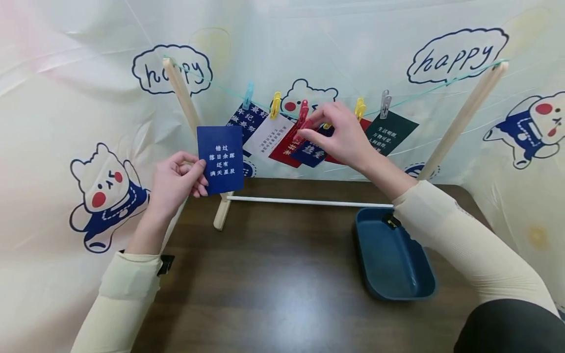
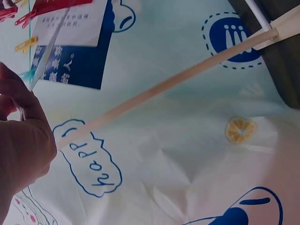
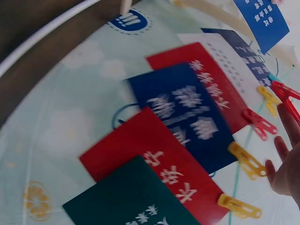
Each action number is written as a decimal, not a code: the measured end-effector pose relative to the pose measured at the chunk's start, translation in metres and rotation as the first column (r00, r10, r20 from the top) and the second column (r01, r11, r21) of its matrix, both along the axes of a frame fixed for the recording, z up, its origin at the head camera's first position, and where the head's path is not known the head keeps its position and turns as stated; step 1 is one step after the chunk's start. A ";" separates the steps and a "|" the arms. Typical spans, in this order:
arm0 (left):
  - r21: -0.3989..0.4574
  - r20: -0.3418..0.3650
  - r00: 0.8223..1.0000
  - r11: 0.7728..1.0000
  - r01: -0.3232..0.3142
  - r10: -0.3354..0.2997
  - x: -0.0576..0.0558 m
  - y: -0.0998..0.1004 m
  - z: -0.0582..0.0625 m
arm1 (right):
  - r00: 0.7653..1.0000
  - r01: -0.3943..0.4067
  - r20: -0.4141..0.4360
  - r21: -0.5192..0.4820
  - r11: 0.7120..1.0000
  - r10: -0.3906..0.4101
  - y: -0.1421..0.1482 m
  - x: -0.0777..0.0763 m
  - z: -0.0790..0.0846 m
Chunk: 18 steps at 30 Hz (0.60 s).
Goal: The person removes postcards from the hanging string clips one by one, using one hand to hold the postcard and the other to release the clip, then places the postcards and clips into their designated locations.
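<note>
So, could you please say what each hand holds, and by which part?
The left hand holds a blue card by its left edge; the right hand pinches a red clip, apparently by its handles.

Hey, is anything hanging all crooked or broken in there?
Yes, the green card hangs crooked, because its grey clip pinches just one corner. The white card tilts too. The blue card in the left hand is much straighter. I see nothing spilled or torn.

The card (image 1: pixel 220 159) looks like matt paper, the clip (image 3: pixel 284 92) plastic.
</note>
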<state>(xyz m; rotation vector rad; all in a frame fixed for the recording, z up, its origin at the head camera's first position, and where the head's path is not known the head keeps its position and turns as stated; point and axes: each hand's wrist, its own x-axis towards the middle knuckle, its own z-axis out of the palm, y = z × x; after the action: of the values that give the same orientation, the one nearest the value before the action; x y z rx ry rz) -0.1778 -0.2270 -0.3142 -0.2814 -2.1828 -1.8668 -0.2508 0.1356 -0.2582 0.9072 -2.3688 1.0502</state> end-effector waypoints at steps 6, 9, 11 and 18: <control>-0.103 0.089 0.996 0.994 0.037 -0.028 0.005 0.007 -0.008 | 0.994 -0.046 -0.100 -0.048 0.998 0.041 0.016 0.015 -0.008; -0.128 0.104 0.994 0.990 0.056 -0.042 0.006 0.011 -0.013 | 0.991 -0.058 -0.122 -0.054 0.997 0.052 0.022 0.022 -0.009; -0.142 0.110 0.993 0.988 0.066 -0.051 0.008 0.015 -0.017 | 0.993 -0.051 -0.110 -0.042 0.998 0.046 0.026 0.028 -0.011; -0.189 0.180 0.982 0.977 0.098 -0.064 0.012 0.029 -0.033 | 0.999 -0.030 -0.023 -0.009 1.000 0.030 0.039 0.042 -0.025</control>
<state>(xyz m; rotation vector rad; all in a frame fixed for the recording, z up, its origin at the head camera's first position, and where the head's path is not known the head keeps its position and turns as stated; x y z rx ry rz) -0.1660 -0.1983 -0.3469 -0.2579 -2.5151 -1.7772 -0.2090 0.1745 -0.2836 0.9493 -2.3367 1.0554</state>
